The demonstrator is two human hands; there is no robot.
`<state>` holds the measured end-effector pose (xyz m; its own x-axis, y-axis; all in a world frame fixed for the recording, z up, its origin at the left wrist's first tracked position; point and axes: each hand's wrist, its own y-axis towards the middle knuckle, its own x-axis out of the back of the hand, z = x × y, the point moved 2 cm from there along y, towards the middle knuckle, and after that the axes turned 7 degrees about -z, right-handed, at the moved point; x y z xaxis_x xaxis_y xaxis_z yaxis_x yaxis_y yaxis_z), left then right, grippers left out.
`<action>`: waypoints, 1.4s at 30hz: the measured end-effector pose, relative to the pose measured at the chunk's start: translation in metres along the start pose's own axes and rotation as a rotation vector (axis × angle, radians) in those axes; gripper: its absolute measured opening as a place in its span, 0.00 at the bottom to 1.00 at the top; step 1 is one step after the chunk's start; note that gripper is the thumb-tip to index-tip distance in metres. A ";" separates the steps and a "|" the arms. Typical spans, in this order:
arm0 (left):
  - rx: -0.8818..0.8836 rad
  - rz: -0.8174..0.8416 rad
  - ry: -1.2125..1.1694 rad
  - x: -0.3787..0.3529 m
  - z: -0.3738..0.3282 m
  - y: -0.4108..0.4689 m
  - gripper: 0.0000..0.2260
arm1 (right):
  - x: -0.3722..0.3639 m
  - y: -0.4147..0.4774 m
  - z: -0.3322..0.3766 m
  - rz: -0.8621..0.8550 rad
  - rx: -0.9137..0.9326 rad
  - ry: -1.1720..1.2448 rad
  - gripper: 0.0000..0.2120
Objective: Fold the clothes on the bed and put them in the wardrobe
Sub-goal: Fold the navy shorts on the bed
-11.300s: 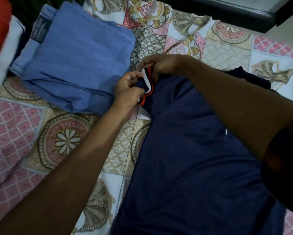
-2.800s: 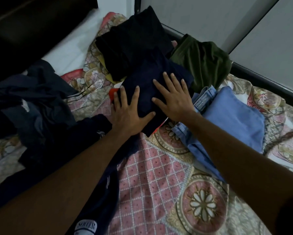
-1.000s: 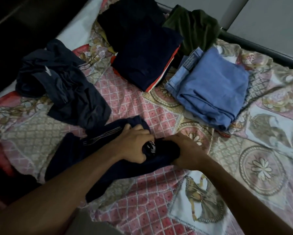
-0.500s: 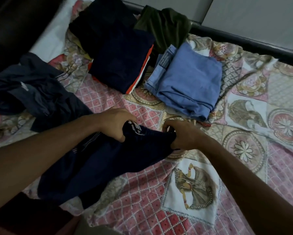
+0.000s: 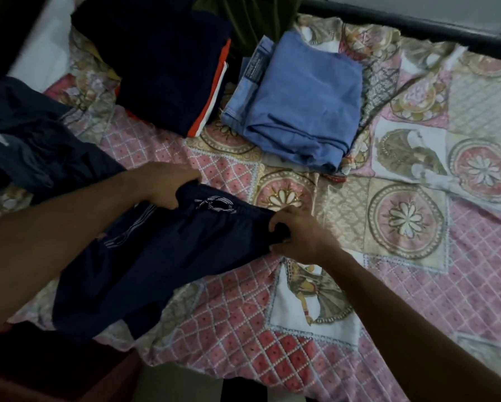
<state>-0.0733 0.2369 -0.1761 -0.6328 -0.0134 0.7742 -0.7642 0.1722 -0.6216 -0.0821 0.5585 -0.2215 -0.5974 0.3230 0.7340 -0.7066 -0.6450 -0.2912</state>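
Dark navy track pants (image 5: pixel 144 265) with a white logo near the waistband lie unfolded on the bed's patterned sheet (image 5: pixel 403 285). My left hand (image 5: pixel 168 184) grips the waistband's left end and my right hand (image 5: pixel 298 233) grips its right end, stretching the waistband between them. The legs trail toward the bed's near left edge. Farther back sit a folded navy shirt (image 5: pixel 168 62) with orange trim atop a stack, and folded blue jeans (image 5: pixel 301 103).
A crumpled dark garment (image 5: pixel 31 146) lies at the left. A dark green garment (image 5: pixel 252 15) sits behind the stacks. A black bed rail (image 5: pixel 417 27) runs along the far edge by the wall. The bed's near edge is at bottom left.
My hands left the folded navy shirt on the stack, took hold of the track pants and pulled the waistband apart and toward the right.
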 end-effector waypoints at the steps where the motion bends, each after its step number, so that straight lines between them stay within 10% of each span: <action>1: 0.031 -0.001 0.020 0.003 0.000 0.000 0.28 | 0.000 0.001 -0.001 -0.038 -0.006 -0.009 0.17; 6: 0.108 -0.216 0.077 0.030 -0.001 -0.017 0.18 | 0.021 0.004 0.009 -0.102 -0.127 0.091 0.34; 9: 0.204 -0.310 -0.118 0.058 0.009 -0.055 0.15 | 0.042 0.007 0.016 -0.118 -0.110 0.022 0.25; 19: 0.398 -0.591 -0.609 0.116 -0.017 -0.209 0.10 | 0.122 -0.027 0.098 -0.279 -0.124 1.105 0.05; 29: 0.114 -0.742 -1.601 0.157 -0.177 -0.308 0.22 | 0.269 -0.158 0.108 -0.579 0.239 0.885 0.06; 33: 0.130 -0.742 -1.532 0.156 -0.242 -0.300 0.40 | 0.325 -0.211 0.083 -0.862 0.208 0.716 0.07; 42: 0.138 -0.854 -1.615 0.158 -0.314 -0.234 0.10 | 0.392 -0.282 0.020 -0.538 0.081 0.752 0.05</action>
<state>0.0445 0.5035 0.1296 0.4664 -0.8836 0.0411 -0.8553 -0.4624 -0.2337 -0.1095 0.8536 0.1606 -0.3056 0.9389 0.1585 -0.9483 -0.3151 0.0381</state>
